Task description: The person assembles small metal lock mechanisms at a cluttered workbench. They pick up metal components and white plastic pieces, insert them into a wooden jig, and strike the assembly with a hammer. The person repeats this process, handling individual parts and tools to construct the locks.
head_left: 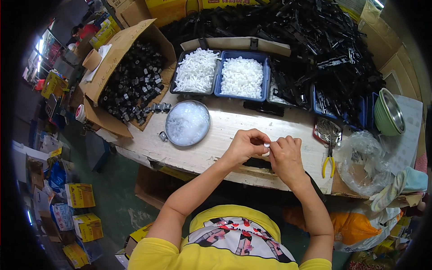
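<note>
- While the left hand (245, 147) pinches the white bit (266, 153), it lies at three o'clock.
- From the right hand (286, 158), whose hold I cannot tell, it's ten o'clock.

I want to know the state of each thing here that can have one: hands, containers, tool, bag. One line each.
Left hand: fingers pinched on a white piece
Right hand: fingers curled at same piece, grip partly hidden
Cardboard box: open, tipped, dark parts spilling out
Dark tray: heaped with white sticks
Blue tray: heaped with white bits
Round dish: uncovered, holding pale contents
Pliers: lying, handles apart
Plastic bag: crumpled
Green bowl: tipped sideways
</note>
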`<state>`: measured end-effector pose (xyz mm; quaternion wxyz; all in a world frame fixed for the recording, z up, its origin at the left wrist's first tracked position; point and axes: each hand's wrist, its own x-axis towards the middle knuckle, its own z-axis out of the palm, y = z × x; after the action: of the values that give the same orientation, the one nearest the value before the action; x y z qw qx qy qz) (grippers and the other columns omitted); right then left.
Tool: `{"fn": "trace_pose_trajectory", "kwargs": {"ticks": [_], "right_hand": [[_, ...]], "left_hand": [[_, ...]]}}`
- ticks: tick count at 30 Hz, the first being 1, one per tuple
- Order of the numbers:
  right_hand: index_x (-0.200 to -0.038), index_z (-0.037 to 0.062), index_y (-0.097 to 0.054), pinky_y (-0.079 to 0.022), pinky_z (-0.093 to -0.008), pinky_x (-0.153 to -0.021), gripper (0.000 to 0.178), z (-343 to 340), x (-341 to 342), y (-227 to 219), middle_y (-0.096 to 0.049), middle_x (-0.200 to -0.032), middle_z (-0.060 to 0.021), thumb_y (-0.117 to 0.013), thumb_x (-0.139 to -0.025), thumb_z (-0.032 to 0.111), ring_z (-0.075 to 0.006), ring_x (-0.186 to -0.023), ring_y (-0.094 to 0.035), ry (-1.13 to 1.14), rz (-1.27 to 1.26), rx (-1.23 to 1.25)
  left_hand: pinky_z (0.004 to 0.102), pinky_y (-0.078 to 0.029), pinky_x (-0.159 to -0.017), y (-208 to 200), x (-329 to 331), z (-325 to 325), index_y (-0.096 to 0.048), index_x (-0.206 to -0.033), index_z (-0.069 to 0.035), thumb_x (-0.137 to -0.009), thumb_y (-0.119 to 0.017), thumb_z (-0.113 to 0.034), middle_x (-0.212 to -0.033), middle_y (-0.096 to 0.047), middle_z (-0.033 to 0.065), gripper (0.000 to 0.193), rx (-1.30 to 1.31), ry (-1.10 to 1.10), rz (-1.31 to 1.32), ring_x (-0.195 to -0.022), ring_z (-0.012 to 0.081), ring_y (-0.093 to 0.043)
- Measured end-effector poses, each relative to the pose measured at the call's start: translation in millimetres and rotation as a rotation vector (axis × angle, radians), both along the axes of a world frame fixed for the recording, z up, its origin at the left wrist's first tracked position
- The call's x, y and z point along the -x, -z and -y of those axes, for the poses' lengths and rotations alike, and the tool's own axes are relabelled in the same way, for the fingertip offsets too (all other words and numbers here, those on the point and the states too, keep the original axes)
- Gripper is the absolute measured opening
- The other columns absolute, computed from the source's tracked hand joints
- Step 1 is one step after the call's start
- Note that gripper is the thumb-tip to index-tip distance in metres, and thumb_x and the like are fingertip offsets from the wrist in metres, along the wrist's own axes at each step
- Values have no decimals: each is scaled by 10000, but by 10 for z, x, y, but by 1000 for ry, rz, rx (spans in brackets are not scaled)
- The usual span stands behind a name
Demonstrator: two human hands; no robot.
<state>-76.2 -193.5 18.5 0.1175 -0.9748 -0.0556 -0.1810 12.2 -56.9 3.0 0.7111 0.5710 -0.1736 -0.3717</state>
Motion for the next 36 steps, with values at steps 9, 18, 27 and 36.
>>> {"fn": "trace_pose_trajectory", "kwargs": {"ticks": [9,18,27,36], "right_hand": [[-823,70,-587,-323,-347,-709,142,6,79,-128,-531,-763,-42,-604,-703,-4,-222,-761,-488,-92,3,-440],[-893,114,-621,-311,-355,-742,318,28,35,-175,-563,-810,1,-603,-614,-38,-187,-789,-495,-158,138,-223],[-815,80,-593,-304,-389,-787,144,-36,-16,-387,-536,-792,4,-588,-672,94,-169,-807,-488,-290,119,71],[-803,84,-590,-301,-395,-797,124,-58,-7,-366,-528,-785,6,-584,-680,105,-162,-807,-487,-278,119,72]], "left_hand": [[187,-464,-643,-72,91,-192,-621,-937,-5,-793,-624,20,-853,-594,17,147,-27,5,63,-740,46,-547],[199,-441,-611,-46,190,-247,-580,-1031,-11,-787,-599,19,-775,-558,-2,246,-26,-12,289,-665,52,-511],[208,-449,-634,-130,197,-280,-539,-1065,-13,-800,-600,13,-798,-556,16,273,-140,49,427,-699,66,-520],[196,-440,-615,-134,199,-316,-529,-1086,-18,-804,-607,1,-807,-560,9,293,-148,45,448,-687,47,-501]]}}
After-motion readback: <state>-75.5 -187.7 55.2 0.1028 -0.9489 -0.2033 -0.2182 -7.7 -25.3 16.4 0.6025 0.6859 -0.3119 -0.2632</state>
